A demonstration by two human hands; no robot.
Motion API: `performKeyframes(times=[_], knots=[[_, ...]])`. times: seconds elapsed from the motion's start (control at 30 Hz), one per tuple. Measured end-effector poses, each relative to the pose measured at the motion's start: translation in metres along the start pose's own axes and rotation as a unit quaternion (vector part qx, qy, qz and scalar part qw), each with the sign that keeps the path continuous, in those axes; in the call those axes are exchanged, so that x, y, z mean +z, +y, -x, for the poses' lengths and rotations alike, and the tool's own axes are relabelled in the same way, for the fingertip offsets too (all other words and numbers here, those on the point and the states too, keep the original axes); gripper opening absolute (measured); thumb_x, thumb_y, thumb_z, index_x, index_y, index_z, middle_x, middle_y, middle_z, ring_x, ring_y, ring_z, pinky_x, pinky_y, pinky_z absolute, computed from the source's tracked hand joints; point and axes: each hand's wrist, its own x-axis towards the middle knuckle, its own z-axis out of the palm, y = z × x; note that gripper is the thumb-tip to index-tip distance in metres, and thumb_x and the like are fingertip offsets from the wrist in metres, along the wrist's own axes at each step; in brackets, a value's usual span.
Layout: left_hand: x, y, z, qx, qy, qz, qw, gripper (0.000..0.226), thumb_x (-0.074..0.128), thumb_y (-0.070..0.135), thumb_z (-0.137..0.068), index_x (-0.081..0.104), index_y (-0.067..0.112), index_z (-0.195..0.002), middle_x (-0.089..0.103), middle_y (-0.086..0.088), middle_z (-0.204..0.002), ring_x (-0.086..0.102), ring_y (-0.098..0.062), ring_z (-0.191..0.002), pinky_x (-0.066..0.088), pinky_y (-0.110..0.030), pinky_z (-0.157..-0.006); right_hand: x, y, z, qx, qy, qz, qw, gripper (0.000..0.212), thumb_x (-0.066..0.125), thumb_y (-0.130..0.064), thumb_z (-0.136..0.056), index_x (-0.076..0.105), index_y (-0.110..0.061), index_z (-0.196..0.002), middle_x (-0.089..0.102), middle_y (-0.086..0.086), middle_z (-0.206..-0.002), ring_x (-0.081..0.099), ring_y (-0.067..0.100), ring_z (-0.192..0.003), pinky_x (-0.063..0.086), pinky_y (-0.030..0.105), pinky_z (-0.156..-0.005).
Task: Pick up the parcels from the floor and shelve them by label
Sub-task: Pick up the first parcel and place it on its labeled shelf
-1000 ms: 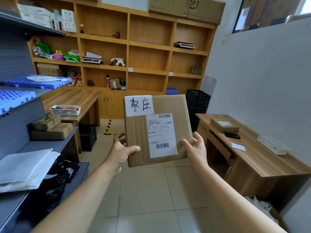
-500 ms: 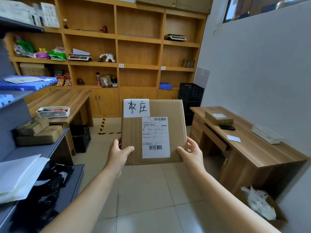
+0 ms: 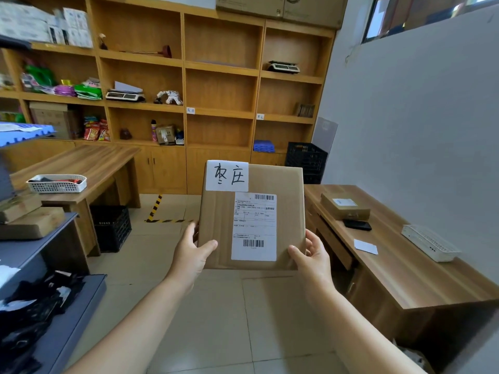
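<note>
The wooden shelf unit (image 3: 221,114) carries 2 small white tags, one (image 3: 190,110) and another (image 3: 260,116), on its shelf edges, too small to read; a mismatch with them would likely misfile the parcel (image 3: 252,217). The parcel is held upright in mid-air above the floor, clamped at its lower corners between the left hand (image 3: 193,255) and right hand (image 3: 310,256); this thumb-and-finger hold could slip. Its handwritten note (image 3: 227,176) reads 枣庄; the shipping label (image 3: 255,226) shows 2 barcodes, print illegible.

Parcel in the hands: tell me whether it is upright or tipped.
Upright. The parcel faces the camera, labels reading right way up, left hand and right hand gripping its lower corners.
</note>
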Motion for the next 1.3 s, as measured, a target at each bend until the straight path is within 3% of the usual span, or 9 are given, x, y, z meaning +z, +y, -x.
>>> performKeyframes(times=[0.13, 0.27, 0.43, 0.73, 0.83, 1.0, 1.13, 1.23, 1.3], knots=[[0.046, 0.001, -0.017, 0.0, 0.017, 0.009, 1.0, 0.072, 0.06, 0.014, -0.087, 0.02, 0.021, -0.147, 0.028, -0.002, -0.153, 0.029, -0.022, -0.138, 0.029, -0.034, -0.104, -0.028, 0.004, -0.044, -0.001, -0.013, -0.004, 1.0, 0.054, 0.063, -0.006, -0.085, 0.046, -0.024, -0.133, 0.063, 0.002, -0.118, 0.062, 0.013, -0.1, 0.05, 0.021, -0.07], [0.065, -0.003, -0.033, -0.005, 0.03, 0.007, 1.0, 0.07, 0.058, 0.011, -0.088, 0.021, 0.018, -0.146, 0.037, -0.003, -0.147, 0.041, -0.013, -0.115, 0.033, -0.027, -0.093, -0.032, 0.014, -0.079, 0.012, -0.029, -0.001, 1.0, 0.053, 0.063, -0.008, -0.085, 0.046, -0.027, -0.132, 0.063, 0.002, -0.119, 0.062, 0.017, -0.104, 0.05, 0.023, -0.072], [0.067, -0.019, -0.075, -0.03, 0.052, 0.0, 0.998, 0.073, 0.061, 0.014, -0.086, 0.021, 0.022, -0.146, 0.035, -0.001, -0.15, 0.036, -0.019, -0.134, 0.033, -0.032, -0.104, -0.015, 0.03, -0.12, 0.017, -0.05, 0.014, 0.999, 0.053, 0.063, -0.006, -0.084, 0.048, -0.025, -0.131, 0.065, 0.0, -0.115, 0.063, 0.017, -0.099, 0.051, 0.029, -0.077], [0.057, -0.046, -0.197, -0.031, 0.08, 0.008, 0.996, 0.071, 0.06, 0.014, -0.082, 0.027, 0.026, -0.144, 0.042, 0.002, -0.145, 0.039, -0.017, -0.133, 0.037, -0.043, -0.108, 0.055, 0.041, -0.221, 0.007, -0.073, 0.035, 0.997, 0.054, 0.06, -0.003, -0.086, 0.039, -0.022, -0.131, 0.06, 0.0, -0.114, 0.06, 0.007, -0.088, 0.045, 0.017, -0.061], [0.046, -0.049, -0.251, -0.033, 0.079, 0.009, 0.996, 0.069, 0.059, 0.01, -0.082, 0.031, 0.027, -0.143, 0.048, 0.004, -0.139, 0.046, -0.016, -0.127, 0.041, -0.041, -0.105, 0.092, 0.041, -0.269, 0.014, -0.082, 0.058, 0.995, 0.062, 0.059, -0.006, -0.087, 0.03, -0.021, -0.139, 0.052, 0.004, -0.125, 0.058, 0.014, -0.098, 0.047, 0.02, -0.066], [0.03, -0.053, -0.342, -0.035, 0.063, -0.005, 0.997, 0.073, 0.062, 0.009, -0.082, 0.029, 0.025, -0.144, 0.047, 0.002, -0.14, 0.046, -0.015, -0.123, 0.041, -0.033, -0.099, 0.149, 0.044, -0.343, 0.017, -0.083, 0.085, 0.993, 0.064, 0.06, -0.009, -0.086, 0.029, -0.023, -0.141, 0.047, 0.007, -0.137, 0.052, 0.022, -0.117, 0.05, 0.039, -0.095], [0.028, -0.059, -0.4, -0.038, 0.057, -0.017, 0.997, 0.081, 0.067, 0.012, -0.079, 0.024, 0.03, -0.145, 0.037, 0.002, -0.148, 0.036, -0.018, -0.134, 0.038, -0.039, -0.105, 0.178, 0.047, -0.391, 0.007, -0.095, 0.091, 0.991, 0.063, 0.058, -0.006, -0.086, 0.031, -0.023, -0.14, 0.044, 0.006, -0.141, 0.049, 0.021, -0.122, 0.047, 0.037, -0.096], [0.031, -0.063, -0.441, -0.038, 0.052, -0.022, 0.998, 0.085, 0.068, 0.012, -0.077, 0.022, 0.034, -0.144, 0.037, 0.002, -0.148, 0.039, -0.019, -0.131, 0.04, -0.042, -0.104, 0.196, 0.054, -0.43, -0.002, -0.102, 0.086, 0.991, 0.066, 0.057, -0.004, -0.087, 0.027, -0.023, -0.143, 0.043, 0.006, -0.14, 0.046, 0.019, -0.124, 0.043, 0.03, -0.09], [0.036, -0.066, -0.468, -0.033, 0.046, -0.016, 0.998, 0.086, 0.068, 0.01, -0.076, 0.022, 0.035, -0.144, 0.04, 0.003, -0.145, 0.044, -0.017, -0.125, 0.043, -0.04, -0.101, 0.208, 0.062, -0.461, 0.0, -0.104, 0.082, 0.991, 0.069, 0.057, -0.004, -0.087, 0.024, -0.024, -0.145, 0.041, 0.006, -0.143, 0.043, 0.019, -0.129, 0.042, 0.03, -0.094]])
